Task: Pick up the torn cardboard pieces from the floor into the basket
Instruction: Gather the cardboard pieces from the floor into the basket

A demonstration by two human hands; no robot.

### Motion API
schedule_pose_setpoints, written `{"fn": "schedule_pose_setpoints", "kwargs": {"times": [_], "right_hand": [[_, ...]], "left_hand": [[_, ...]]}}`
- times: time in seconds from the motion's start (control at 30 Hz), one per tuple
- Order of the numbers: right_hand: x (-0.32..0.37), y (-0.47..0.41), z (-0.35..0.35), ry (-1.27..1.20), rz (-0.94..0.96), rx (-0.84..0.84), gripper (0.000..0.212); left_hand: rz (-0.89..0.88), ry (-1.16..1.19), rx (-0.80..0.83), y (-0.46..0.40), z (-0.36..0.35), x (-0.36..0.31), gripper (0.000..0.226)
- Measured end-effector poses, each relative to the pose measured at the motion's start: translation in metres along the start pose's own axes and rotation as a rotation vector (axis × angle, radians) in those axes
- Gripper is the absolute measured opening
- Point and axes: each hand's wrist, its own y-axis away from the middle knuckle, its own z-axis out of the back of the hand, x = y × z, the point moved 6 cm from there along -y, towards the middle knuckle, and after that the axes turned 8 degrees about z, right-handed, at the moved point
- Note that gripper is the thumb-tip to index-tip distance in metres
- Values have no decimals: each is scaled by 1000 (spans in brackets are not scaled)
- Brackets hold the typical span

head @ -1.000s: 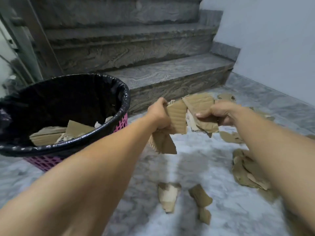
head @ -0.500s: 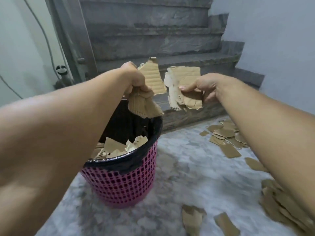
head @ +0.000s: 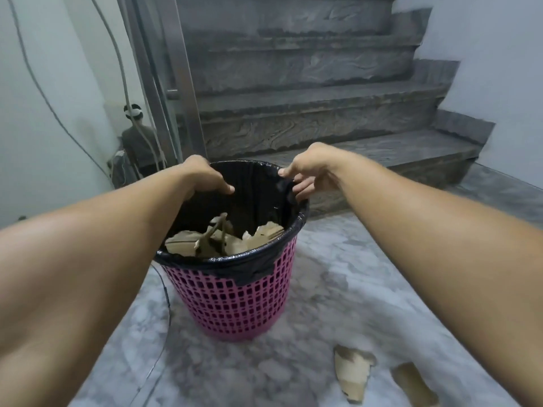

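A pink mesh basket [head: 235, 301] with a black bag liner stands on the marble floor in the middle of the view. Torn brown cardboard pieces [head: 223, 240] lie inside it, some still tumbling. My left hand [head: 202, 179] hovers over the basket's far left rim, fingers loosely spread and holding nothing. Over the far right rim my right hand [head: 308, 174] is spread open and empty too. Two torn pieces [head: 352, 373] lie on the floor at the lower right, beside my right forearm.
Grey stone stairs [head: 308, 118] rise directly behind the basket. A metal post [head: 179, 77] and hanging cables stand at the back left by the white wall. A thin black cable [head: 164, 318] runs along the floor left of the basket.
Both hands moved over the basket and let go of the cardboard pieces they held; the pieces dropped into the basket. The view swung to centre on the basket.
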Motion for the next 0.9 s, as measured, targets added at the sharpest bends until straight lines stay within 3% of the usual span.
{"fn": "schedule_pose_setpoints", "kwargs": {"times": [0.1, 0.2, 0.33, 0.47, 0.63, 0.77, 0.9], "right_hand": [[0, 12, 36, -8, 18, -57, 11], [-15, 31, 75, 88, -32, -47, 18], [-64, 65, 129, 189, -156, -64, 23], [-138, 100, 165, 326, -290, -41, 19], [-253, 147, 167, 389, -406, 0, 26], [-332, 171, 130, 614, -386, 157, 75], [-385, 188, 83, 854, -252, 395, 121]], "left_hand": [[-125, 5, -50, 8, -12, -30, 58], [-292, 43, 4, 26, -43, -74, 26], [-525, 34, 83, 62, -107, -127, 26], [-798, -283, 103, 106, -190, -147, 22], [-639, -655, 463, 126, -312, -87, 72], [-606, -950, 616, 141, -379, -13, 102], [-673, -1169, 631, 147, -419, 50, 116]]}}
